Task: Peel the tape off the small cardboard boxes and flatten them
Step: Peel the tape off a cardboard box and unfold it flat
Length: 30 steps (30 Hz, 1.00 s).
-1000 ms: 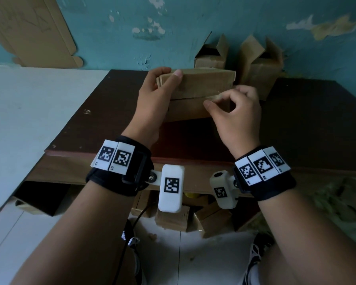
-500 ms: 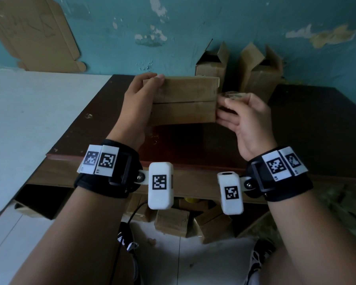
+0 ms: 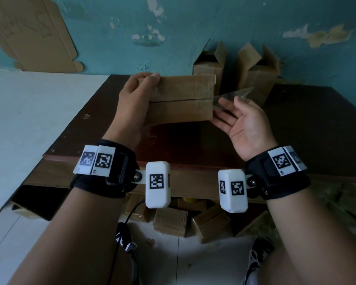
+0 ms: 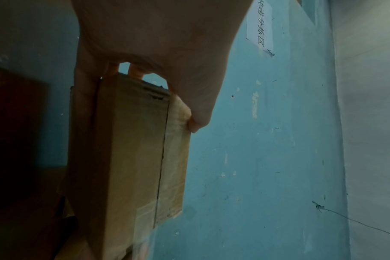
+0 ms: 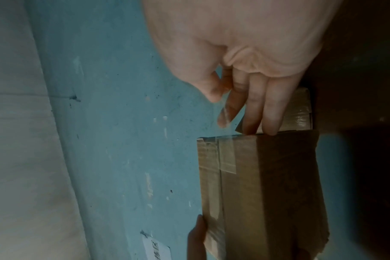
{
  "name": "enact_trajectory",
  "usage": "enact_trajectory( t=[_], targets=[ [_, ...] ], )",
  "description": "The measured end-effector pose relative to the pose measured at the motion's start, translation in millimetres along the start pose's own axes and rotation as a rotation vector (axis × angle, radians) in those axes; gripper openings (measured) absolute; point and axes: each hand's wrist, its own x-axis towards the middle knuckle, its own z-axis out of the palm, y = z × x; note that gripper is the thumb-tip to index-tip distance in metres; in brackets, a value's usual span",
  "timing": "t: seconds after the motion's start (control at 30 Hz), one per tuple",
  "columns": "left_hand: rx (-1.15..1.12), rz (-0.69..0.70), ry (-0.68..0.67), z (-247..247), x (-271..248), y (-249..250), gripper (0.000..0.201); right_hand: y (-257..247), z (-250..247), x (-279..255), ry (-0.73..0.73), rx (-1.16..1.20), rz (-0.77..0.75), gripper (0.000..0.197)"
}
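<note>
I hold a small cardboard box (image 3: 181, 99) above the dark table, long side level, its centre seam facing me. My left hand (image 3: 140, 89) grips its left end, thumb over the top edge and fingers behind. In the left wrist view the same hand (image 4: 158, 35) clamps the box (image 4: 131, 158). My right hand (image 3: 228, 105) is palm-up at the right end. A clear tape strip (image 3: 234, 95) runs from the seam to its thumb. The right wrist view shows thumb and index finger pinching the tape (image 5: 223, 112), the other fingers straight against the box (image 5: 267, 193).
Two opened boxes (image 3: 209, 66) (image 3: 257, 73) stand at the back of the table (image 3: 296, 130) against the blue wall. A white surface (image 3: 29, 120) adjoins on the left, with flat cardboard (image 3: 29, 31) leaning behind it. Several boxes (image 3: 171, 221) lie on the floor under the table.
My right hand has left the front seam for the box's right end, turned palm-up and drawn away to the right, with a length of tape coming free. My left hand keeps its grip.
</note>
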Motion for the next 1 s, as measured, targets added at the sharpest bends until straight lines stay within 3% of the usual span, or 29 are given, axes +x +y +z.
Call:
enact_trajectory(
  t=[0.13, 0.27, 0.3, 0.43, 0.63, 0.87, 1.0],
  targets=[
    [-0.017, -0.011, 0.014, 4.1, -3.9, 1.1, 0.027, 3.3, 0.5, 0.2, -0.04, -0.128, -0.017, 0.033],
    [-0.015, -0.006, 0.007, 8.4, -5.7, -0.3, 0.022, 9.8, 0.0, 1.5, -0.06, -0.346, -0.112, 0.086],
    [-0.008, 0.009, 0.007, 9.3, -6.0, -1.2, 0.02, 12.4, -0.4, 1.7, -0.042, -0.429, -0.162, 0.082],
    [0.034, 0.062, 0.013, 11.7, -6.7, -4.4, 0.02, 17.2, -3.3, 1.4, 0.066, -0.661, -0.369, 0.027],
    [0.023, 0.025, 0.025, 5.2, -5.9, -1.4, 0.024, 12.7, -5.3, 2.9, 0.029, -0.477, -0.25, 0.018],
    [-0.008, -0.034, 0.022, 1.0, -3.7, -0.1, 0.024, 1.0, -2.6, -0.2, -0.084, -0.176, -0.074, 0.02],
    [-0.026, -0.063, 0.03, -1.4, -1.0, -1.0, 0.024, -0.8, -6.3, 3.5, -0.048, -0.03, -0.015, 0.008]
  ],
)
